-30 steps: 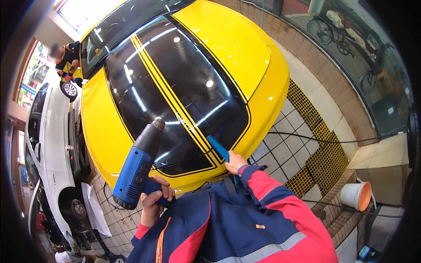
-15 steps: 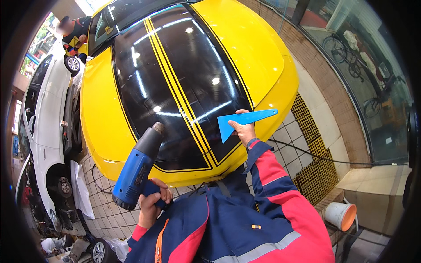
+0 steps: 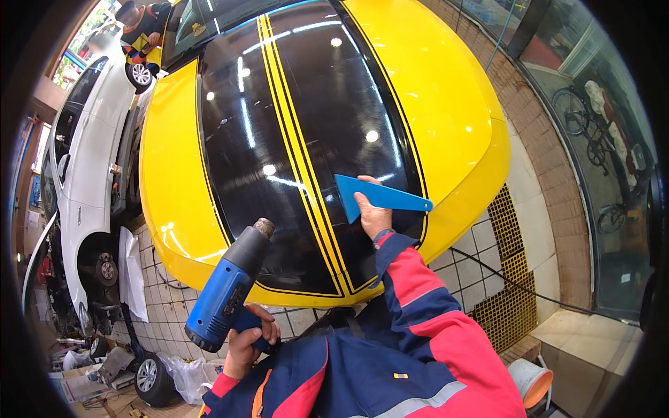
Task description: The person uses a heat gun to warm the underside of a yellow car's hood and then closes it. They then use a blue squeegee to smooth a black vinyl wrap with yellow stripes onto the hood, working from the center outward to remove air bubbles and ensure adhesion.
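Observation:
My left hand [image 3: 247, 334] is wrapped round the handle of a blue heat gun [image 3: 224, 292]. Its dark barrel and metal nozzle point up and to the right, over the near left part of the car hood. In my right hand [image 3: 374, 214] is a blue triangular plastic squeegee [image 3: 390, 196], its wide edge to the left and its narrow end to the right. The squeegee is over the near right part of the hood's black panel [image 3: 320, 104]; whether it touches cannot be told. Two yellow stripes with dark borders [image 3: 296, 132] run down the panel's middle on the yellow car [image 3: 432, 63].
A white car [image 3: 90, 167] stands at left, its wheel arch exposed. Loose wheels [image 3: 155, 380] and clutter lie at lower left. Another person [image 3: 143, 31] is at the far left. A dark hose [image 3: 516, 282] crosses the tiles near a yellow floor grate [image 3: 505, 272]. A bucket [image 3: 531, 383] stands at lower right.
My right hand has moved left over the black panel, and the squeegee's narrow end has tipped down. The view has shifted, with the car now further right. The left hand still grips the heat gun.

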Available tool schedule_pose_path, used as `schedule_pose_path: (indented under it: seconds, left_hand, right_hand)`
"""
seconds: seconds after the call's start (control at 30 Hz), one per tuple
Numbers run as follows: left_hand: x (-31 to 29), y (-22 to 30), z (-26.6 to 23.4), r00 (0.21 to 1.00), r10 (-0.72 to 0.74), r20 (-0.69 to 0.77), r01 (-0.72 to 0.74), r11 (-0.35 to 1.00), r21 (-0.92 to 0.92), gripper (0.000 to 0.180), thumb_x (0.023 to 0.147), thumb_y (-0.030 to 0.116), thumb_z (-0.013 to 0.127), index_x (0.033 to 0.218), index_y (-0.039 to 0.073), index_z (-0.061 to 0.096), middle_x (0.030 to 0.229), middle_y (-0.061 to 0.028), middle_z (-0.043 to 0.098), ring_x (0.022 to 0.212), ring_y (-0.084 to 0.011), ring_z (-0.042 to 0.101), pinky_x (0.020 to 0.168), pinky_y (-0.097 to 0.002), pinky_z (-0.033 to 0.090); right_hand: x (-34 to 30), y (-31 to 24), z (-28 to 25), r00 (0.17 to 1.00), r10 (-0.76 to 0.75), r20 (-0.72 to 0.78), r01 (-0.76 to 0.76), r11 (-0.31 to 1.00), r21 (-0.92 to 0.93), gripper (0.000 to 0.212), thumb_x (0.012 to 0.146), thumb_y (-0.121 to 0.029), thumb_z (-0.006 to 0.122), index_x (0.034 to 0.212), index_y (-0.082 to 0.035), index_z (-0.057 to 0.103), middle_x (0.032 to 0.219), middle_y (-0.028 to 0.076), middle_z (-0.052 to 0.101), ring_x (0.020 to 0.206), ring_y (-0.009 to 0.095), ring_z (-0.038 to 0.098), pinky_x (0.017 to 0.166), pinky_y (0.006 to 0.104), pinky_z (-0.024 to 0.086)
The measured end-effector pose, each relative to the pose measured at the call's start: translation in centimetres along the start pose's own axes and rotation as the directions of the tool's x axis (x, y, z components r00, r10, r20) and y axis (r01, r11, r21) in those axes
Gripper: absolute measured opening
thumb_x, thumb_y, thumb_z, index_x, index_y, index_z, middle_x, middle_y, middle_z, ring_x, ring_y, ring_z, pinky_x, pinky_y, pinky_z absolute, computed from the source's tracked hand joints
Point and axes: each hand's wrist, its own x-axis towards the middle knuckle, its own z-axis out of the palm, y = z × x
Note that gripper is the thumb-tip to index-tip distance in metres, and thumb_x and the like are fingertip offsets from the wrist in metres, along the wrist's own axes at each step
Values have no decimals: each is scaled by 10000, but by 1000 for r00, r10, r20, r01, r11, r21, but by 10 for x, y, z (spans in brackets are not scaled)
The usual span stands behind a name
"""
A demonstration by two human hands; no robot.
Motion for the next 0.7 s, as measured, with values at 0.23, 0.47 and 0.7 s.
schedule_pose_path:
  seconds: [0.23, 0.47, 0.7]
  left_hand:
    - [26, 6, 19, 1000, -29, 2, 29, 999, -24, 407, 850, 203, 753, 1146, -55, 647, 724, -89, 607, 662, -232, 638, 745, -403, 534]
    - [46, 10, 22, 999, -44, 19, 45, 997, -70, 445, 848, 232, 796, 1147, -61, 643, 720, -80, 605, 671, -224, 643, 758, -392, 539]
    - [53, 18, 18, 998, -44, -43, 43, 999, -34, 436, 854, 221, 804, 1143, -63, 643, 725, -81, 610, 676, -226, 647, 752, -387, 548]
  right_hand:
    - [24, -6, 20, 994, 83, 69, -91, 988, 122, 356, 1024, -54, 755, 1373, -108, 707, 1186, 57, 732, 1032, 141, 696, 924, 312, 587]
    - [78, -13, 4, 998, 57, 1, -57, 998, 18, 373, 1042, -59, 738, 1409, -97, 682, 1235, 77, 721, 1108, 161, 688, 983, 323, 582]
    - [107, -9, 88, 995, -5, 99, 14, 996, -83, 356, 1031, -50, 739, 1381, -99, 692, 1209, 87, 724, 1076, 171, 697, 973, 345, 587]
